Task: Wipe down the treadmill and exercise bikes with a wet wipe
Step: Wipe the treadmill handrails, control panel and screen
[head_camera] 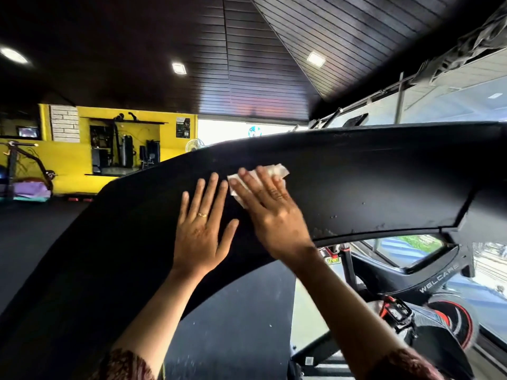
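The biggest thing is the wide, curved, matte black panel [356, 182], which I take for a part of the treadmill. It lies under both my grips and reaches far to the right of them. Below my right forearm stands the black exercise bike with a red-rimmed flywheel [428, 286]; its turn comes later, I suppose.

The step in hand, as I judge it, is the wiping of this panel, about in its middle part. Pale dusty specks [329, 231] show along the lower edge, just to the right of my right wrist. The next move should therefore carry the wipe there with flat, even pressure.

My left grip [203, 229] is released: fingers straight and spread, palm flat on the panel, holding nothing. My right grip [274, 215], just beside it, is not clenched either. Its straight fingers press the small white crumpled wet wipe [277, 169] flat against the panel. The wipe lies under these fingers, with its edges showing beyond the fingertips.
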